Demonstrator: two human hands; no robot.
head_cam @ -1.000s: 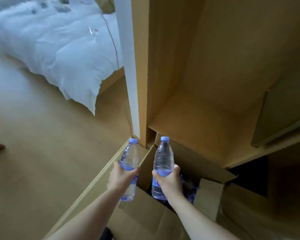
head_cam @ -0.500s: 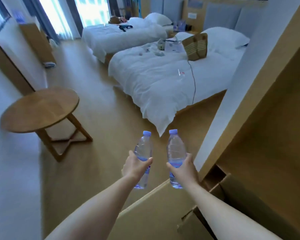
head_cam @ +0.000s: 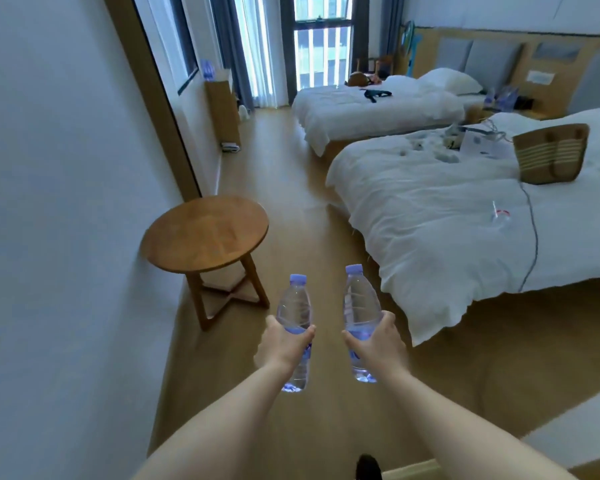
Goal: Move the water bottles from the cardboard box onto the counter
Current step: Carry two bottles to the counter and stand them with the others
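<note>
Left hand [head_cam: 284,344] is gripping one upright bottle [head_cam: 294,317], right hand [head_cam: 374,337] another bottle [head_cam: 361,306]; round counter [head_cam: 205,233] is lying ahead-left, nearer left hand.

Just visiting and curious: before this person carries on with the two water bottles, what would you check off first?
1. Left hand grips the left clear plastic water bottle with a blue cap around its middle: ok.
2. Right hand grips the right clear plastic water bottle with a blue cap around its middle: ok.
3. Both caps on, bottles upright: ok.
4. Bottles apart, not touching: ok.
5. Counter in view: not ok, only the round wooden side table and the white beds show.
6. Wooden floor ahead free of obstacles: ok.
</note>
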